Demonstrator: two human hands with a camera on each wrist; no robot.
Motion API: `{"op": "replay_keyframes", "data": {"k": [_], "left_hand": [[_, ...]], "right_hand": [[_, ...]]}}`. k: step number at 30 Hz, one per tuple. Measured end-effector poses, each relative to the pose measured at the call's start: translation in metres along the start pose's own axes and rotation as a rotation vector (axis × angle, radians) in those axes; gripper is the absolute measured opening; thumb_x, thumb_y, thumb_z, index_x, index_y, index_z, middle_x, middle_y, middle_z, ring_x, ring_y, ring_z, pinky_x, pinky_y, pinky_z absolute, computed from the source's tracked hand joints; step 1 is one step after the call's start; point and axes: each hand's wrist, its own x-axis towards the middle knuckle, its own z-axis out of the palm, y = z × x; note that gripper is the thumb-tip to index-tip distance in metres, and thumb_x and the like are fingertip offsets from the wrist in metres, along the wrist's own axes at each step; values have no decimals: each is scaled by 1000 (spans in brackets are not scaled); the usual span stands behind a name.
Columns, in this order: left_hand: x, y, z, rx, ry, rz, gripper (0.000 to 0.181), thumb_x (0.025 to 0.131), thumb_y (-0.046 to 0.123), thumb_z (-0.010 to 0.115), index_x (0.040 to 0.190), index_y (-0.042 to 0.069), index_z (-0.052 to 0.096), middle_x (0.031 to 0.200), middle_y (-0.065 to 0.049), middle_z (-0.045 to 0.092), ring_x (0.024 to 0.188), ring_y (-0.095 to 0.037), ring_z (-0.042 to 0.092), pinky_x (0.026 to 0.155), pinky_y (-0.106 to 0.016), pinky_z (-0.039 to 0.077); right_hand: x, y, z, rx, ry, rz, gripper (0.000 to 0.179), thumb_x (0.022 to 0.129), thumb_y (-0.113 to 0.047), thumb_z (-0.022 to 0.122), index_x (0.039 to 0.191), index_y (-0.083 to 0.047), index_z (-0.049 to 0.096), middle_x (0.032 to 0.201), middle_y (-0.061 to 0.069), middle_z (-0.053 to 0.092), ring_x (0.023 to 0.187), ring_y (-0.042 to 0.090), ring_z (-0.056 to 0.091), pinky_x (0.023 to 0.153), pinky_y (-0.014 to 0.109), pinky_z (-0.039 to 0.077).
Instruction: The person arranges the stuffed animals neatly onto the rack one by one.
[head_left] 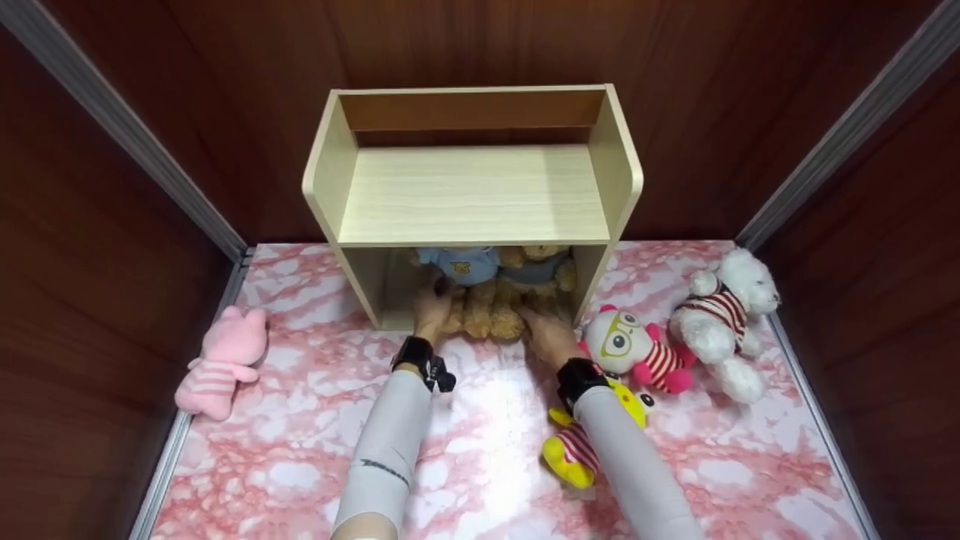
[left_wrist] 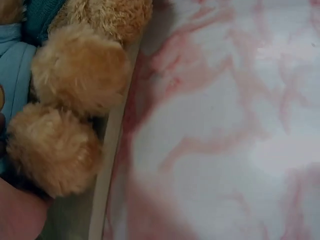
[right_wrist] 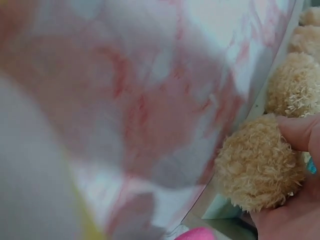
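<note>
Two brown teddy bears sit side by side in the lower compartment of a pale wooden shelf [head_left: 472, 196], feet toward the front edge. One teddy bear in a light blue shirt [head_left: 466, 266] is on the left; the other, in a grey-blue knit top [head_left: 534, 271], is on the right. My left hand [head_left: 432, 309] reaches in beside the blue-shirted bear, its fingers mostly hidden. My right hand [head_left: 551, 337] grips the right bear's curly foot [right_wrist: 260, 165], thumb and fingers on either side. The bears' heads are largely hidden under the shelf board.
A pink plush toy [head_left: 221, 364] lies at the left. To the right are a pink-and-white plush with yellow glasses [head_left: 637, 349], a white plush in a striped top [head_left: 724, 322] and a yellow plush [head_left: 574, 450], partly under my right forearm. Dark wooden panels surround the marbled table [head_left: 300, 450].
</note>
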Motion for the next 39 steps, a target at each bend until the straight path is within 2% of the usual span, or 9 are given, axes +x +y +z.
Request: {"op": "replay_keyframes", "data": {"k": [3,6,9,12,18,25,31,34,39], "left_hand": [[-8,-5,-6,-83,-46,-36,46,103,9,60,146,-5,52,146,-28,53,136,-42,50,118,-46,37],[-15,-9,-13,-157,-72,-83,55,103,10,60,153,-4,43,154,-27,46,144,-40,42,122,-44,31],[-21,-10,-19,-211,-78,-108,54,105,14,60,154,1,44,153,-25,48,144,-38,43,122,-43,31],[-23,-9,-18,-231,-92,-102,51,106,16,59,153,2,46,150,-25,51,141,-38,46,120,-45,33],[-24,-6,-14,-281,-167,-123,54,105,14,58,155,0,42,158,-24,42,148,-38,37,124,-44,27],[-26,-4,-12,-327,-233,-161,54,104,14,61,155,6,45,156,-20,47,148,-35,38,124,-41,26],[-28,-7,-15,-296,-215,-141,55,102,16,64,154,7,48,158,-19,45,148,-35,38,125,-43,24],[-30,-11,-17,-279,-180,-105,53,102,15,64,152,5,51,156,-21,47,146,-36,40,124,-42,27],[-39,-15,-25,-270,-145,-58,49,102,10,63,149,2,53,154,-24,49,144,-38,42,123,-43,29]], "right_hand": [[1,-1,-1,29,-22,19,47,97,-3,68,143,-10,60,149,27,52,134,52,48,111,63,40],[1,-2,-2,33,-21,16,49,97,-3,69,145,-10,59,149,26,52,139,53,43,115,65,33],[2,-4,-2,21,-4,-5,49,97,-6,69,145,-8,59,149,27,52,140,54,41,117,66,30],[-1,-4,-7,24,2,-5,49,97,-8,69,145,-6,58,149,28,50,141,54,39,118,66,27],[-5,-8,-18,33,-12,7,47,100,-11,66,146,-5,57,146,29,53,137,55,44,118,66,27],[-11,-15,-29,-5,33,-51,49,97,-10,69,145,-4,58,147,30,51,140,57,39,119,66,26],[-27,-20,-42,32,124,-114,57,93,-8,73,147,-3,55,143,30,55,136,56,43,117,66,29],[-39,-24,-50,50,126,-88,60,94,-9,73,150,-7,53,146,29,52,138,59,39,117,67,29],[-61,-27,-64,58,103,-18,63,94,-9,72,153,-11,50,161,25,36,146,58,26,118,67,24]]}}
